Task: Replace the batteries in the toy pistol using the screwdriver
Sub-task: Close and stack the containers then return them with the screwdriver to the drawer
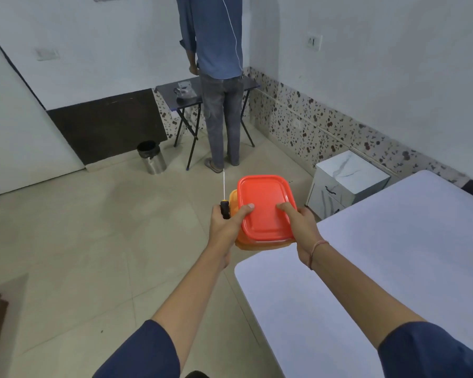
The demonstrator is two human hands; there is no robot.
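I carry an orange plastic box with a red lid point(264, 207) in both hands, in the air just past the near corner of the white table point(393, 268). My left hand point(225, 223) grips the box's left side with its thumb on the lid, and also holds a screwdriver point(224, 203) with a black handle, its thin shaft pointing away from me. My right hand point(302, 223) grips the right side, thumb on the lid. What is inside the box is hidden. No toy pistol or batteries are visible.
A person point(219, 77) stands with their back to me at a small dark folding table point(191, 92) against the far wall. A steel bin point(151, 157) stands on the tiled floor at left. A white bedside cabinet point(344, 184) sits beside the white table.
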